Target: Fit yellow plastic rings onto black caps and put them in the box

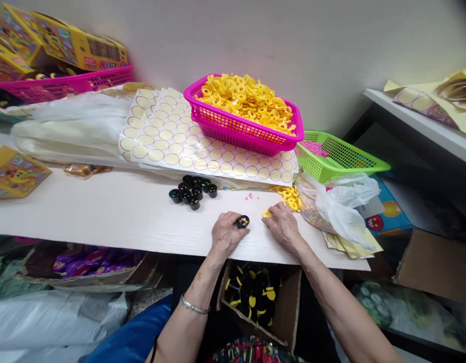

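- Left hand: the fingers are curled in tight, and the thumb and forefinger pinch a small black round cap with coloured beads inside, held just above the table edge.
- Right hand: it lies low on the board with the fingers loosely bent. The fingertips are on a flat yellow foam ring; I cannot tell whether they pinch it or only press on it.
- Cap and ring sit just beside each other, between the two hands, on the pale wooden tabletop.
- There's a thin silver bracelet on the left wrist.
- Just beyond the right hand is a small heap of loose yellow rings; to its left, a few tiny pink beads.
- Further back on the left, a tight cluster of black caps stands open side up.
- Behind those are sheets of round cream stickers, with a pink plastic mesh basket resting on them, piled with yellow rings.
- On the right are a green mesh basket and a crumpled clear plastic bag.
- Under the table edge, an open cardboard box holds black-and-yellow pieces.
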A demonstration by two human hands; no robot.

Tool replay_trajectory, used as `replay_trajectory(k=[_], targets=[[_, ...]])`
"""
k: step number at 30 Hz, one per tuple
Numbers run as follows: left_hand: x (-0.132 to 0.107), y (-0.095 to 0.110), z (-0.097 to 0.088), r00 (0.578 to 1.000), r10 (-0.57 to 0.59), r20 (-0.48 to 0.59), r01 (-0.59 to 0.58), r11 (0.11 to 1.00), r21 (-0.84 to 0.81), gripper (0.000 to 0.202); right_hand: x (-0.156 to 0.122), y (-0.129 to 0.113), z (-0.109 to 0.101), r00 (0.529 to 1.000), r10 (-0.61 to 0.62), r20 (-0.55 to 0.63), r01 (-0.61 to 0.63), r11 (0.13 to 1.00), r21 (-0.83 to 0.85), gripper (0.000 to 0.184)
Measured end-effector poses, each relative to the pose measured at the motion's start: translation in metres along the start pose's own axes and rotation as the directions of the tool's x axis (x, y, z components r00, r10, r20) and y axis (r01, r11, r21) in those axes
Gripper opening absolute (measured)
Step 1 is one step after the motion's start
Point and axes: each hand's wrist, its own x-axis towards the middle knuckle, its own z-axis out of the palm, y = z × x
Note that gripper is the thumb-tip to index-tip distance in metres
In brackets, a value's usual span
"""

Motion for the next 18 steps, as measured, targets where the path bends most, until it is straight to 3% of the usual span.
replay_trajectory(k=[4,8,12,15,18], targets=[[-0.002,-0.005,-0.004,1.0,0.014,0.004,-0.014,0.993,-0.121,0.037,0.002,-0.006,-0.004,0.999,-0.017,-0.049,0.025,0.983,0.183,0.018],[-0.005,-0.013,-0.014,0.998,-0.07,-0.002,0.06,0.871,-0.488,0.05,0.0,-0.03,-0.014,0.981,-0.192,-0.01,0.183,0.917,0.356,0.017],[-0.006,-0.008,-0.023,0.96,-0.28,0.013,0.205,0.669,-0.714,0.031,0.0,-0.056,-0.019,0.948,-0.303,0.092,0.266,0.92,0.288,0.015],[-0.004,0.002,-0.025,0.922,-0.382,0.055,0.298,0.613,-0.731,0.019,0.002,-0.064,-0.017,0.941,-0.31,0.137,0.28,0.939,0.199,0.014],[-0.001,0.009,-0.02,0.919,-0.385,0.083,0.318,0.602,-0.732,0.023,0.004,-0.063,-0.014,0.941,-0.302,0.155,0.278,0.947,0.158,0.012]])
